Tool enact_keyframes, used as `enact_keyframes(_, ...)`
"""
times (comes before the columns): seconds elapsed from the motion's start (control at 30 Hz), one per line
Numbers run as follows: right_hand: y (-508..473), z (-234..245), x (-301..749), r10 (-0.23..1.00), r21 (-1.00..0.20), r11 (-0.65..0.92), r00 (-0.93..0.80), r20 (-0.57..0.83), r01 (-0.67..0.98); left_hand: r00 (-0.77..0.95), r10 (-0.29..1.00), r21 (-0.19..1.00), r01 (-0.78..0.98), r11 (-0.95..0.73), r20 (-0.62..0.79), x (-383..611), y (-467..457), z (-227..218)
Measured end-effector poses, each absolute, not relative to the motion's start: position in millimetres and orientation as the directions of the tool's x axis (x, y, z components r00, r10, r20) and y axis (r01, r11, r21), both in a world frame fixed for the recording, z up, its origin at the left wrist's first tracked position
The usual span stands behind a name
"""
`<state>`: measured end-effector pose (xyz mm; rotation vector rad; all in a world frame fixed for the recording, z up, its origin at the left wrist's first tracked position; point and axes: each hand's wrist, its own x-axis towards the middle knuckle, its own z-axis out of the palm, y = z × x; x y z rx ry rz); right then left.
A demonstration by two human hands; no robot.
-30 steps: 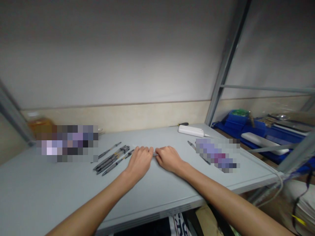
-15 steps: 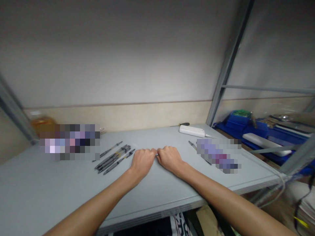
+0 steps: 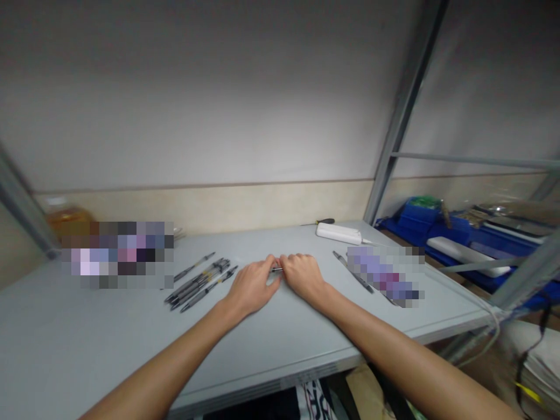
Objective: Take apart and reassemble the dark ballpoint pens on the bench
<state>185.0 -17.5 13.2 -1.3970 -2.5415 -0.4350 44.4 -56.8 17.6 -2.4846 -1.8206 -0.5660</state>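
Above the middle of the desk, my right hand [image 3: 301, 275] is closed around a pen [image 3: 276, 269], and most of it is hidden inside the fist. A short dark, shiny end sticks out toward my left hand [image 3: 254, 284]. That hand has its thumb apart from its fingers, with the pen's end in the gap. The fingertips of both hands nearly meet. Left of my hands lies a group of grey pens [image 3: 199, 286] with black and yellowish parts, side by side at a slant. Another grey pen [image 3: 353, 272] rests to the right of my hands.
A white power strip [image 3: 339, 233] and a dark-handled screwdriver [image 3: 324, 221] lie near the back wall. Blurred-out items sit at both sides of the grey desk [image 3: 245, 361]. Metal posts [image 3: 400, 125] frame the desk; blue trays [image 3: 420, 219] stand at the right.
My left hand has loosened from its closed grip, and its thumb has moved down away from the fingers. More of the pen's end shows. My right hand stays closed.
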Motion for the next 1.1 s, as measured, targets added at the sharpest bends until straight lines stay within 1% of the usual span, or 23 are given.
enact_keyframes(0.07, -13, 14, 189, 0.824, 0.127, 0.454, -0.469, 0.318, 0.882, 0.33, 0.86, 0.179, 0.889, -0.422, 0.39, 42, -57, 20)
enact_keyframes(0.1, -12, 15, 190, 0.833, 0.119, 0.439, -0.453, 0.317, 0.891, 0.361, 0.836, 0.154, 0.877, -0.455, 0.412, 41, -57, 21)
enact_keyframes(0.17, -10, 15, 193, 0.835, 0.118, 0.445, -0.459, 0.302, 0.888, 0.402, 0.817, 0.104, 0.871, -0.481, 0.413, 39, -56, 20)
enact_keyframes(0.23, -9, 15, 194, 0.825, 0.129, 0.475, -0.492, 0.278, 0.87, 0.41, 0.828, 0.065, 0.882, -0.467, 0.384, 37, -55, 18)
enact_keyframes(0.33, -9, 16, 194, 0.799, 0.147, 0.513, -0.533, 0.279, 0.846, 0.379, 0.855, 0.055, 0.904, -0.423, 0.354, 36, -52, 13)
enact_keyframes(0.37, -9, 16, 194, 0.788, 0.153, 0.52, -0.541, 0.293, 0.84, 0.368, 0.861, 0.075, 0.906, -0.418, 0.35, 36, -51, 12)
enact_keyframes(0.43, -8, 15, 194, 0.766, 0.161, 0.532, -0.553, 0.327, 0.831, 0.353, 0.87, 0.156, 0.892, -0.424, 0.346, 35, -48, 11)
enact_keyframes(0.53, -8, 14, 195, 0.726, 0.185, 0.549, -0.575, 0.377, 0.815, 0.317, 0.889, 0.348, 0.835, -0.427, 0.33, 35, -46, 11)
enact_keyframes(0.63, -8, 13, 196, 0.659, 0.223, 0.578, -0.61, 0.44, 0.785, 0.279, 0.925, 0.546, 0.748, -0.377, 0.257, 34, -45, 12)
enact_keyframes(0.7, -9, 13, 196, 0.601, 0.245, 0.597, -0.628, 0.493, 0.764, 0.259, 0.944, 0.643, 0.692, -0.329, 0.204, 32, -44, 13)
enact_keyframes(0.73, -10, 14, 196, 0.574, 0.252, 0.606, -0.634, 0.518, 0.755, 0.247, 0.948, 0.673, 0.669, -0.316, 0.2, 31, -43, 13)
enact_keyframes(0.8, -11, 16, 197, 0.527, 0.253, 0.633, -0.647, 0.551, 0.732, 0.207, 0.948, 0.691, 0.649, -0.319, 0.243, 28, -41, 13)
enact_keyframes(0.9, -12, 19, 199, 0.48, 0.219, 0.705, -0.681, 0.553, 0.674, 0.164, 0.934, 0.663, 0.665, -0.343, 0.318, 22, -37, 13)
enact_keyframes(1.1, -9, 18, 205, 0.428, 0.089, 0.806, -0.68, 0.596, 0.586, 0.195, 0.932, 0.643, 0.68, -0.352, 0.305, 18, -36, 16)
